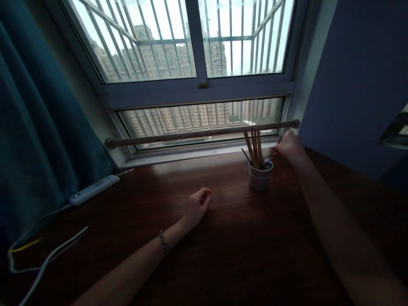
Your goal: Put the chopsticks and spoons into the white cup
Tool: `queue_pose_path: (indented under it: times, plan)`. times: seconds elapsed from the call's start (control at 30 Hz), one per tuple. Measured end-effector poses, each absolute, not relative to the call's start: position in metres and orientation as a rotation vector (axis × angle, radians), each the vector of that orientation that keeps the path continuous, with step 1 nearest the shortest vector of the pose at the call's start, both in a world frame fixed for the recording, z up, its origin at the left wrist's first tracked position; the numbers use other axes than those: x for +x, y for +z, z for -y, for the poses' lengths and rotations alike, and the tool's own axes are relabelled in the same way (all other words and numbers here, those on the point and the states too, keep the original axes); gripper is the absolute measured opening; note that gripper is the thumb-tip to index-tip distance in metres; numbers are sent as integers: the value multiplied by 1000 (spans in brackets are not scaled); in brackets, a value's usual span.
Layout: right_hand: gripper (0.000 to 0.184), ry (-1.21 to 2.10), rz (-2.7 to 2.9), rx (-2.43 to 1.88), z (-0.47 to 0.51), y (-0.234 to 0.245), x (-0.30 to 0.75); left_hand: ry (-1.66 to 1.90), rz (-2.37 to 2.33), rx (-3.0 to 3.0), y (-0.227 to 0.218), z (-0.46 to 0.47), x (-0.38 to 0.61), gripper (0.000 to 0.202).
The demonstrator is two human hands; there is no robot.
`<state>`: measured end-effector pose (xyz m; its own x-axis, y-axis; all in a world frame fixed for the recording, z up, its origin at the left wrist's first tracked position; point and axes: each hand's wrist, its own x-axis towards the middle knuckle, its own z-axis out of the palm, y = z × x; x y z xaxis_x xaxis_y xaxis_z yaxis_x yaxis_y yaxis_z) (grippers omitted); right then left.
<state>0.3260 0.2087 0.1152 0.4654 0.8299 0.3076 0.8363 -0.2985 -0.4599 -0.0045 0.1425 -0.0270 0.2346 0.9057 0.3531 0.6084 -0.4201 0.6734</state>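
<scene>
A small white cup (259,178) stands on the dark wooden table, holding several wooden chopsticks (254,148) and a thin dark stick (245,154) that leans left. At the cup's right side, my right hand (289,146) pinches the upper end of a thin metal utensil (270,156). Its lower end is shiny and sits at the cup's rim; whether it is a spoon or a fork I cannot tell. To the left of the cup, my left hand (198,206) rests on the table with its fingers loosely curled and nothing visible in them. A bracelet (163,241) circles that wrist.
A white power strip (94,190) lies at the left by the blue curtain (38,110), with white cables (47,259) and a yellow strip (27,245) nearby. Behind the table, a horizontal rail (191,136) crosses the barred window. A wall (357,93) bounds the right.
</scene>
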Motion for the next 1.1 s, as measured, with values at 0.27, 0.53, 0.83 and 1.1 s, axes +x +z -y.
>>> queue_pose_path:
  times: [0.27,0.53,0.83,1.1]
  plan:
    - [26,-14,1535,-2265,-203,105,301,1040,-1406,2101,-30,-143,-6,25]
    - [34,-184,1572,-2353,-191,106,277,1035,-1374,2153,-29,-137,-4,25]
    - [33,-87,1624,-2413,-180,113,272,1036,-1328,2179,-33,-137,-7,26]
    - [32,-192,2147,-1938,-120,129,216,1086,-1231,2196,-24,-129,-7,31]
